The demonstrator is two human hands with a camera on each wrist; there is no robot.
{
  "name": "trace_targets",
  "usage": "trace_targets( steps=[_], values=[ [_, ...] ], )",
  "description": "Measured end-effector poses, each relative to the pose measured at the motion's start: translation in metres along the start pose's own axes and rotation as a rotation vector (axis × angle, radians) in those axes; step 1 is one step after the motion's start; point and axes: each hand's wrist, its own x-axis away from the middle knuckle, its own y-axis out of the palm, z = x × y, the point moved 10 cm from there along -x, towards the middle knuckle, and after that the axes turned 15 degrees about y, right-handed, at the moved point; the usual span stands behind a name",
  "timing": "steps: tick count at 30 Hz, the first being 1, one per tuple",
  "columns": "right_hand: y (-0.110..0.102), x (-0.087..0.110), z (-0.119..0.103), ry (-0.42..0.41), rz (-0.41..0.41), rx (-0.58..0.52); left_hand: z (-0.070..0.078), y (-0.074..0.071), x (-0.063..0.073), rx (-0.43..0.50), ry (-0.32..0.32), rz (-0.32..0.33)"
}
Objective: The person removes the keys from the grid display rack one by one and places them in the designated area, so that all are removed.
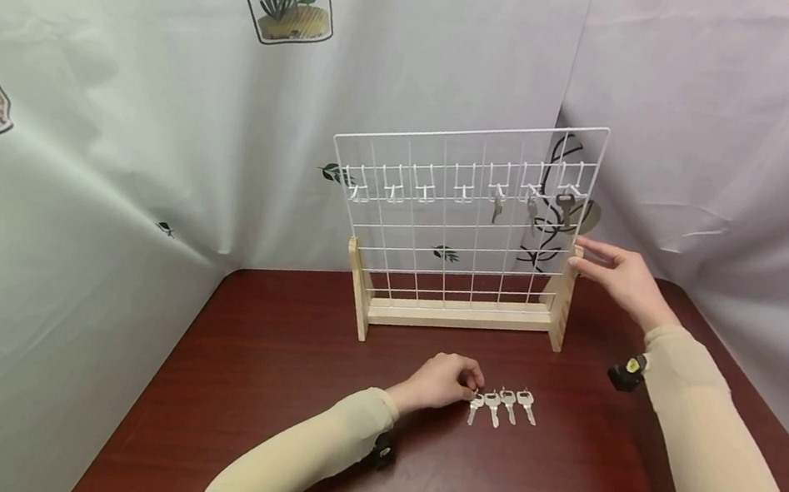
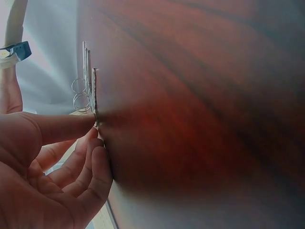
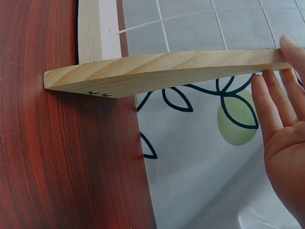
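Several silver keys with small rings lie in a row on the table. My left hand pinches the leftmost key by its head, between thumb and fingertips; in the left wrist view its edge shows beside the other keys. A white wire grid rack on a wooden stand stands behind them. With thumb and fingers on either side, my right hand grips the top of the stand's right wooden post. Three keys hang from the rack's right-hand hooks, one being a silver key.
White hooks without keys line the rack's left part. The dark red table meets pale printed cloth at the back and sides. Each wrist carries a small black camera.
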Motion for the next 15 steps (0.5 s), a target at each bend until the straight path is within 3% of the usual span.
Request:
trace_targets(
  steps=[15],
  values=[
    [-0.0008, 0.001, -0.002, -0.004, 0.004, -0.007, 0.0018, 0.0006, 0.0018, -0.011, -0.01, 0.003]
  ],
)
